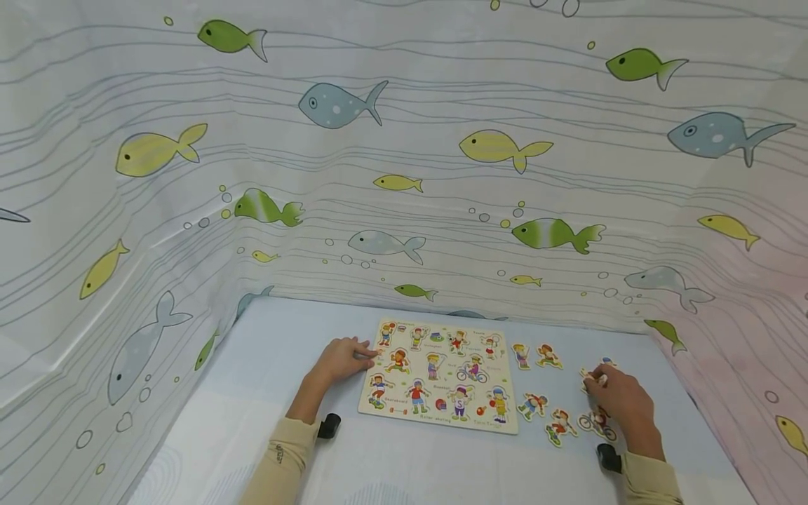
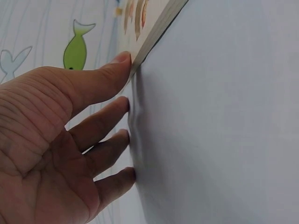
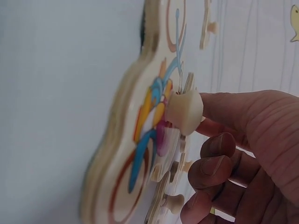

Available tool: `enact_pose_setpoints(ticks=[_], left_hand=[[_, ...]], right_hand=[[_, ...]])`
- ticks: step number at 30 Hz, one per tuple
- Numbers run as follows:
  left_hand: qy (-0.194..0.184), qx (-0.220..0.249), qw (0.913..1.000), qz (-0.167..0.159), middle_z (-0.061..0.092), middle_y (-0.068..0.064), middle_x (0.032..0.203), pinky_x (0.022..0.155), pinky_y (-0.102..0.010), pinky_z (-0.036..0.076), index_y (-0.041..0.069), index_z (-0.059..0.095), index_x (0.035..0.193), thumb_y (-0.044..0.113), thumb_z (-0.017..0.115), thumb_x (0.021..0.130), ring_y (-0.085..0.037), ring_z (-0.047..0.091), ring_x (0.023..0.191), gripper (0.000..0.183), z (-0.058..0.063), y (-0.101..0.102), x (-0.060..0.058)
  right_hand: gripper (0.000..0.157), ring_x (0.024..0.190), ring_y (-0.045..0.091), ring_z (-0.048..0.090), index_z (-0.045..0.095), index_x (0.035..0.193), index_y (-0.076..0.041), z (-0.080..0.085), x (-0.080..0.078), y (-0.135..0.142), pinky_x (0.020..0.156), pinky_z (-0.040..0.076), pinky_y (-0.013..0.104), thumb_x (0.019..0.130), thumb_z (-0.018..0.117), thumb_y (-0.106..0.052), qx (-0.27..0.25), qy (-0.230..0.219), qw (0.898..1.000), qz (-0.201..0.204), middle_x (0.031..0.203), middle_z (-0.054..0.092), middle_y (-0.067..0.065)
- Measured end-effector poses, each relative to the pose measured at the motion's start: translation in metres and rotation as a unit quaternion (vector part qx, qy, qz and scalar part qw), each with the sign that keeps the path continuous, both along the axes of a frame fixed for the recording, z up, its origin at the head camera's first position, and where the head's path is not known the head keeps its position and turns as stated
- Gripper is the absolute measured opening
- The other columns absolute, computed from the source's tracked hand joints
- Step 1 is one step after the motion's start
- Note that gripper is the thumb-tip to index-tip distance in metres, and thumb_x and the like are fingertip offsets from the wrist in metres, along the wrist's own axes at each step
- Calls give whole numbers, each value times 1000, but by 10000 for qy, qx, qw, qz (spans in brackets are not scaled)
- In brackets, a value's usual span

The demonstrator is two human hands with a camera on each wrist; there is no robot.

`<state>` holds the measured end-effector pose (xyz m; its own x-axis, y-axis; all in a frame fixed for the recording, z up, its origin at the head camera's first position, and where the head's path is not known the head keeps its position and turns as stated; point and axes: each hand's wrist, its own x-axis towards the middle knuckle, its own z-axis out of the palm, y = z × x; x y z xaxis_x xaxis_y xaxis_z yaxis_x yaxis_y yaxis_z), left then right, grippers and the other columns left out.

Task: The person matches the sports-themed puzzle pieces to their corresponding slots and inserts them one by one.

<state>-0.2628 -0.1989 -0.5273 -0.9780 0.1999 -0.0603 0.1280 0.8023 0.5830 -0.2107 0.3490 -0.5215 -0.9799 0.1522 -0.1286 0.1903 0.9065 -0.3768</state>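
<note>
Fish curtain [image 1: 429, 210] bounds the tabletop [image 1: 454, 470] at left, far side and right; broad room lies left of the board [image 1: 404, 380] and along its near edge, a narrower strip beyond its far edge. The left hand [image 1: 344, 359], fingers spread apart, has its thumb on the board's left edge. The right hand [image 1: 621, 400] is among loose pieces [image 1: 533, 405] right of the board, just beyond the bike [image 1: 592, 423], fingertips partly hidden: I cannot tell whether they clamp anything
</note>
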Motion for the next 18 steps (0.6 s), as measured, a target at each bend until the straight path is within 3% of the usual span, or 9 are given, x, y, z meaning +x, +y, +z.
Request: enact_pose_setpoints(ticks=[18], left_hand=[[44,-5,10000,-33,62,-8,132,114,-54,28,17,77,109,25,78,85,-37,42,136,24,2,0,3]], right_hand=[[27,69,24,52,60,110,0,5,-2,-13,54,42,35,96,58,-23,116,196,9997,9,83,60,12]])
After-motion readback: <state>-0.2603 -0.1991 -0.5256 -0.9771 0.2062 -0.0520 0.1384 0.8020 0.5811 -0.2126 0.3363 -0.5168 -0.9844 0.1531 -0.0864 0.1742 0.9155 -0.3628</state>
